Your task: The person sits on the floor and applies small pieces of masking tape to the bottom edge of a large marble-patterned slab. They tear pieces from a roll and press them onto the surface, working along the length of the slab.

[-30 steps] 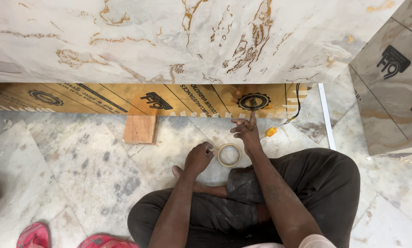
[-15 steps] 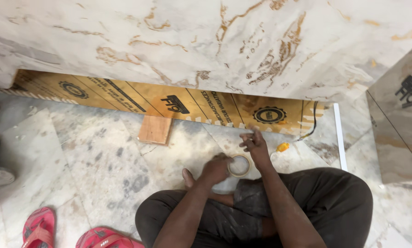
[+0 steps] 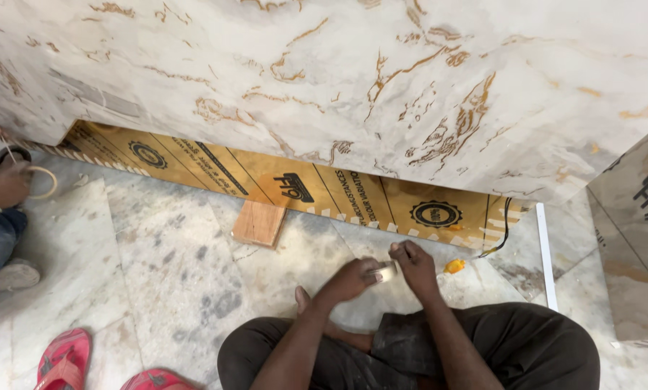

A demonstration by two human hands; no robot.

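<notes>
Head view is showing the left hand (image 3: 353,278) and right hand (image 3: 412,261) pinching a small pale roll of tape (image 3: 386,271) together above the dark-trousered lap, fingers clenched on it. Nothing is yet looking taped along the yellow printed protective sheet (image 3: 295,189). Bare marble floor (image 3: 158,267) is offering room leftward; a small wooden block (image 3: 259,223) is leaning against the sheet, under the veined marble slab (image 3: 324,79).
</notes>
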